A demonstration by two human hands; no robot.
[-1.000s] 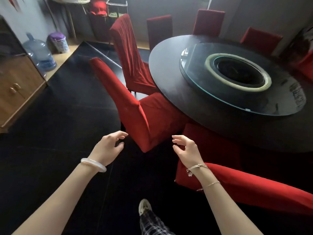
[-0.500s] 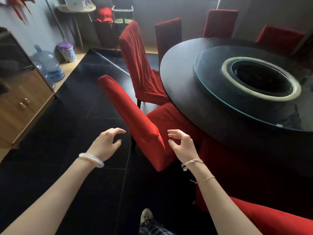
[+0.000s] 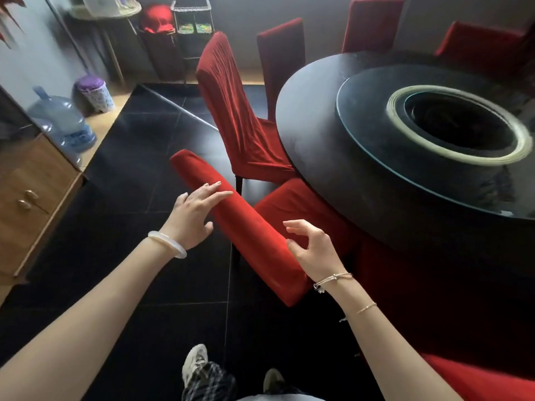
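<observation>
Containers first: the blue water jug [image 3: 62, 123] sits on the floor at left, just beside the wooden cabinet [image 3: 31, 192]; we can't tell its fill level. Behind it is a small bin [image 3: 93, 94] with a purple liner, contents hidden. The wire rack [image 3: 193, 24] at the back wall holds green-and-yellow packs on its upper shelf. The cabinet doors are closed. On the round table [image 3: 312, 134], the glass turntable [image 3: 373, 151] carries a pale ring [image 3: 463, 159] around a dark centre.

Versus half a second ago: both hands were short of the backrest [image 3: 246, 235], and the left one was out over the dark floor. Now the left has reached onto the top edge. The right has closed in on the near end. The view has moved in, and the backrest fills more of the middle.

The nearest chair [image 3: 289, 204] is pushed in at the table's near-left edge with its seat partly under the rim. It stands next to a second red chair [image 3: 240, 117].

Left hand [image 3: 194, 215]: arm extended, palm down, fingers straight and together. The fingertips lie on top of the backrest about midway along, thumb spread below. It is not closed around anything.

Right hand [image 3: 312, 250]: wrist bent, fingers loosely curled and spread, holding nothing. The thumb is right at the fabric near the backrest's near end; we can't tell whether it makes contact.
</observation>
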